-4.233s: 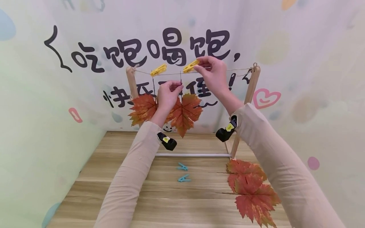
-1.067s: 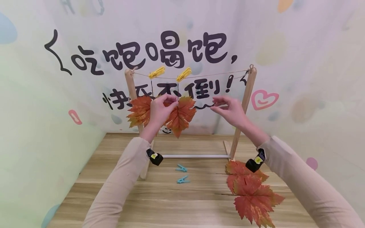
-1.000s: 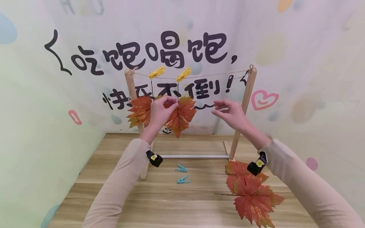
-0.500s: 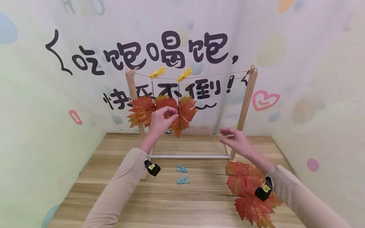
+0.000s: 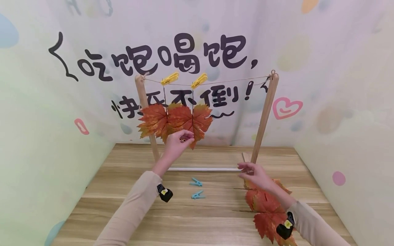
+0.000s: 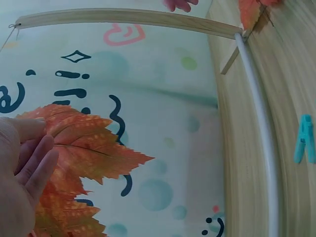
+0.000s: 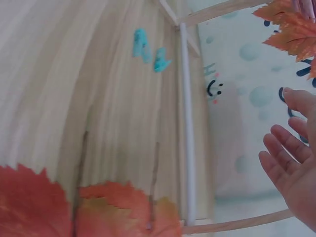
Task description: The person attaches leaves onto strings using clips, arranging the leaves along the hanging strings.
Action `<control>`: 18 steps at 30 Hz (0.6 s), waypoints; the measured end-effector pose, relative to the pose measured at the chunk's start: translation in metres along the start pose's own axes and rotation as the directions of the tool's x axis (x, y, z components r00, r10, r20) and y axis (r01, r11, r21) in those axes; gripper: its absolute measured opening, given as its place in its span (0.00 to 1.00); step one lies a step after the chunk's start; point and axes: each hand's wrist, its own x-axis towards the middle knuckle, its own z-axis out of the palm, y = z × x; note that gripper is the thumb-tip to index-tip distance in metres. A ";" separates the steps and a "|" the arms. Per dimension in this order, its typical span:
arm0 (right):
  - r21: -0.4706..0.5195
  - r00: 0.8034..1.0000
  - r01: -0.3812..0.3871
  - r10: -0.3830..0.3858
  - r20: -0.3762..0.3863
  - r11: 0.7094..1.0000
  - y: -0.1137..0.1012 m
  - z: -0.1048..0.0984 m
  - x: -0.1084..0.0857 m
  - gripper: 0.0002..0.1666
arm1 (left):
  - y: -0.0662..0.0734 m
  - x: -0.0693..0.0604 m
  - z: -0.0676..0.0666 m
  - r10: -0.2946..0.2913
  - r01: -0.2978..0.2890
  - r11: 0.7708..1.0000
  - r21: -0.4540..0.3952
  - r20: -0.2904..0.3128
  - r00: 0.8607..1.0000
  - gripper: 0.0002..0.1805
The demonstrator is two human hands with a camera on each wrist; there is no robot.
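Observation:
Two orange-red artificial maple leaves, a left one (image 5: pixel 152 118) and a right one (image 5: pixel 201 119), hang by dark stems from a string (image 5: pixel 234 81). Yellow clothespins, one on the left (image 5: pixel 170 79) and one on the right (image 5: pixel 199 81), sit on the string at the stems. My left hand (image 5: pixel 176 145) is at the right leaf's lower part, fingers loosely bent; whether they touch it is unclear. My right hand (image 5: pixel 257 176), fingers loosely spread and holding nothing, hovers by the right post's foot, partly covering the red maple leaves (image 5: pixel 267 201) on the table.
Two blue clothespins, one farther back (image 5: pixel 196 182) and one nearer (image 5: pixel 198 194), lie on the wooden table (image 5: pixel 184 225). The string spans a left post (image 5: pixel 142 92) and a right post (image 5: pixel 265 116). A white rod (image 5: pixel 203 169) joins the frame's feet.
The right clothespin, held earlier by my right hand, now sits on the string unheld. My right hand has dropped towards the table leaves. My left hand has slid from stem to lower leaf.

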 end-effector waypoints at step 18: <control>-0.019 0.984 -0.038 0.040 0.171 0.999 0.046 0.022 -0.036 0.22 | -0.029 -0.036 0.029 -0.183 0.188 0.982 -0.016 0.151 0.971 0.07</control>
